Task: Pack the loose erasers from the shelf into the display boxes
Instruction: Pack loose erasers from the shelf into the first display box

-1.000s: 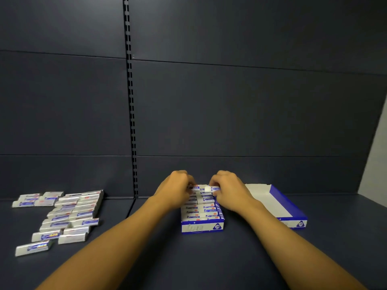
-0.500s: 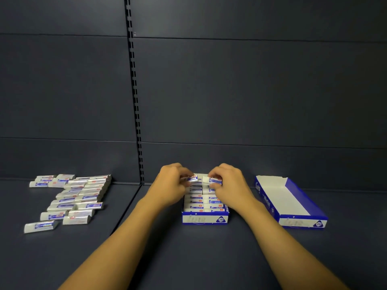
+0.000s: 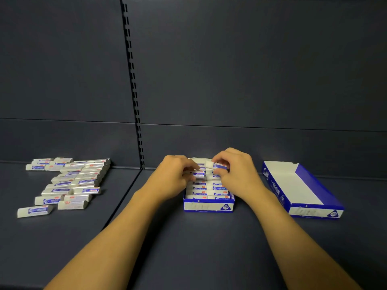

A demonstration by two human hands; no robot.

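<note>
One eraser [image 3: 216, 165] is pinched between the thumb and fingers of the right hand [image 3: 236, 170], held just above the far end of the middle display box [image 3: 208, 206], which is packed with two columns of erasers. The left hand [image 3: 174, 174] is curled over the box's left column, its fingertips pressed on a packed eraser [image 3: 198, 174]; whether that one is gripped cannot be told. An empty display box [image 3: 297, 189] is set to the right. A pile of loose erasers [image 3: 69, 181] is spread on the dark shelf [image 3: 188, 248], well to the left.
</note>
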